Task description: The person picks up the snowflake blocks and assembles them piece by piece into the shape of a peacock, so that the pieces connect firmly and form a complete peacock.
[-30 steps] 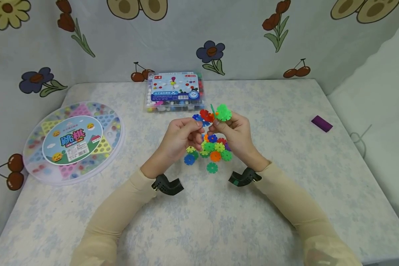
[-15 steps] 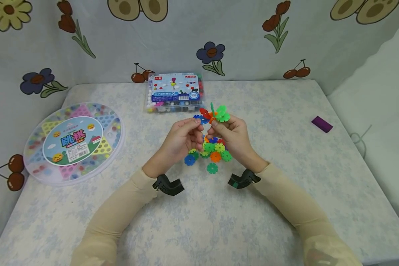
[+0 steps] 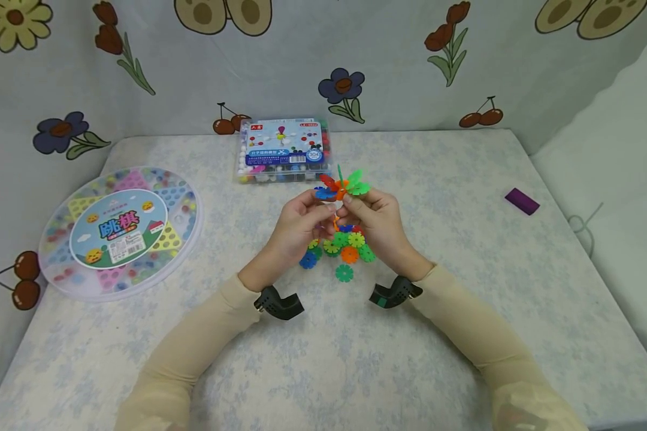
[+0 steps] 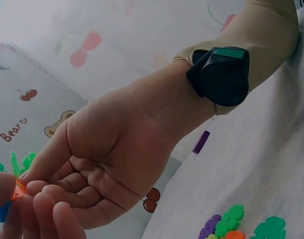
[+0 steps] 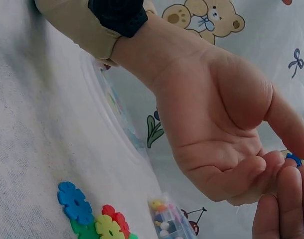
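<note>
My left hand [image 3: 299,227] and right hand [image 3: 384,226] meet above the table, both pinching a cluster of joined plastic snowflake discs [image 3: 341,190]. An orange disc forms its middle, with blue and red ones on the left, light green ones on the right and a dark green one standing upright. In the left wrist view, the right hand [image 4: 119,149] has its thumb tip at the orange disc [image 4: 19,190], opposite the left fingers. The right wrist view shows the left hand [image 5: 212,119] with curled fingers; the cluster is mostly hidden there.
Below the hands lies a pile of loose snowflake discs [image 3: 349,254] in several colours. A round Chinese checkers box [image 3: 194,239] lies on the left. A clear case of beads [image 3: 286,143] sits at the back, and a purple block [image 3: 522,201] on the right.
The cluster has turned and tilted, so its discs now show more edge-on. The left hand has shifted slightly right, bringing its thumb closer to the right hand's at the orange disc.
</note>
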`<state>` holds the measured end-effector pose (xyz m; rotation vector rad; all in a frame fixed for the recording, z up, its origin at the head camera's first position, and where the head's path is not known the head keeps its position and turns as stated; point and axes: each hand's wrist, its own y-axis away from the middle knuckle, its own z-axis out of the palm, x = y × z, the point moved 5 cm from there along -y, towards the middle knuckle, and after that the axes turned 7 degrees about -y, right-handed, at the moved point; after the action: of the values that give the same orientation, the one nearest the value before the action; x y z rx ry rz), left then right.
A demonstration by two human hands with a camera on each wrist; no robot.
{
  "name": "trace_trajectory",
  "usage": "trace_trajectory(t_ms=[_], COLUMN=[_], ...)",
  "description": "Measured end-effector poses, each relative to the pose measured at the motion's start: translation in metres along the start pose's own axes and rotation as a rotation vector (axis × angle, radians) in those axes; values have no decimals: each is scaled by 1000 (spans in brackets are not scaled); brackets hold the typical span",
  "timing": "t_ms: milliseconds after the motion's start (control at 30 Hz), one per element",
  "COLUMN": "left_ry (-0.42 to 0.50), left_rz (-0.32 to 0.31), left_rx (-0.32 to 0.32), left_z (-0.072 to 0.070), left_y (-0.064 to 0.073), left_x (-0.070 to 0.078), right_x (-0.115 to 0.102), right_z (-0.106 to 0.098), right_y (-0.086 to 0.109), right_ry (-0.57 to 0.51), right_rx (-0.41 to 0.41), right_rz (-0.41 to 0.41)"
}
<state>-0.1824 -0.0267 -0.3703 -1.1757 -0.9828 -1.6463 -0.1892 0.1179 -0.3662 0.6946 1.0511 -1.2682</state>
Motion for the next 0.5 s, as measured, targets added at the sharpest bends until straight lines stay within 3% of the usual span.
trace_trajectory(t_ms=[167,367,500], left_ry=[12,90,198], left_rz=[37,20,24], left_rx=[93,133,160], left_z=[-5,-8,-13], left_y=[1,0,-2], left_x=[0,0,3], right_x=[3,4,-1], right_z=[6,5,-7], right_y=[2,1,-7], right_ry=[66,131,378], right_rx=[-50,-88,-110], right_rz=[3,10,46])
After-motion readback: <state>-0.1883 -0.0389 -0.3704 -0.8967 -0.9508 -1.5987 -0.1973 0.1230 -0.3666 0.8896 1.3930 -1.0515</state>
